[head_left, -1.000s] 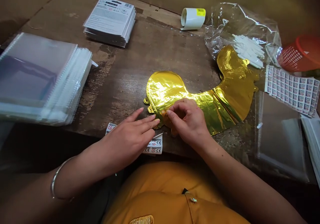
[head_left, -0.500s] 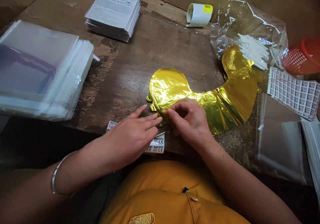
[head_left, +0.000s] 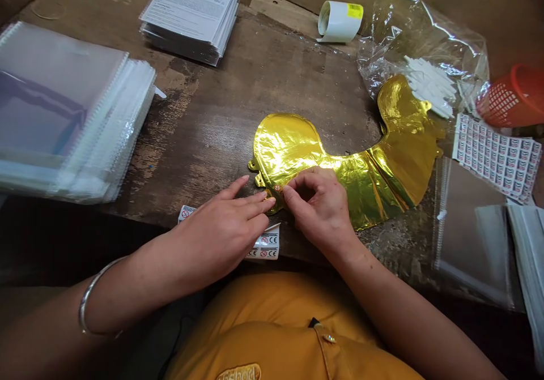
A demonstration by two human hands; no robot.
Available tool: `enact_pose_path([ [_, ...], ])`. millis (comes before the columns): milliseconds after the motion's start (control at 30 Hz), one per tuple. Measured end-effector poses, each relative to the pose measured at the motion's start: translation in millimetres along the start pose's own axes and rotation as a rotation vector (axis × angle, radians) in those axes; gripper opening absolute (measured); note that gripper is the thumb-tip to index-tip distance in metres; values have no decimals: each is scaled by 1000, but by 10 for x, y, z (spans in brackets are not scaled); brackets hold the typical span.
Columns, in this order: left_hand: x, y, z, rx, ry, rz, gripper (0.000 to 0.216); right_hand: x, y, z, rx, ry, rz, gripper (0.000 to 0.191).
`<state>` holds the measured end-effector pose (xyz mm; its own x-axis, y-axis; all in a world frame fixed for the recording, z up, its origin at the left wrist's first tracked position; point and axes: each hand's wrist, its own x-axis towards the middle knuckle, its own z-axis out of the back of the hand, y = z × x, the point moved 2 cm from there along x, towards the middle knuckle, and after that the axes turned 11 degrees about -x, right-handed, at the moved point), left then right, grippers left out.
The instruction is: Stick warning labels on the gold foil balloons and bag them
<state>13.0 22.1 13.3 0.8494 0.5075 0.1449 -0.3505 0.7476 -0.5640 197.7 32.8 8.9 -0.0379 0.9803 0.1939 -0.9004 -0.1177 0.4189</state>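
Observation:
A flat gold foil balloon [head_left: 365,176] lies curved across the dark table. My left hand [head_left: 225,227] is flat with its fingers stretched out, their tips on the balloon's lower left edge near small tabs. My right hand [head_left: 323,204] is closed in a pinch, thumb and index finger at a small round-marked sticker [head_left: 277,188] on the foil; its other fingers rest on the balloon. Partly under my left hand, at the table's front edge, is a sheet of CE warning stickers [head_left: 267,244]. A thin white stick [head_left: 273,227] shows beside it.
Clear plastic sleeves [head_left: 63,114] are piled at left, packaged cards [head_left: 191,17] behind. At the back right are a white roll [head_left: 342,22], a clear bag [head_left: 425,34] of white sticks and a red basket [head_left: 514,97]. Another sticker sheet [head_left: 495,153] and sleeve [head_left: 471,233] lie right.
My hands and the balloon stay almost in place, with the right thumb and finger still at the sticker. The view has shifted slightly.

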Motion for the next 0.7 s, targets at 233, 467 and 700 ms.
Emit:
enact_pose_path([
  [233,12,-20,17,3,2,4,17,-21,22,-29,-51,-5,-18,16],
  [467,17,-17,-9,-10,-3,29,17,18,-37,1,-290,-122,-7,14],
  [700,9,11,11,-55,-11,30,19,-172,85,163,-279,-3,544,21],
])
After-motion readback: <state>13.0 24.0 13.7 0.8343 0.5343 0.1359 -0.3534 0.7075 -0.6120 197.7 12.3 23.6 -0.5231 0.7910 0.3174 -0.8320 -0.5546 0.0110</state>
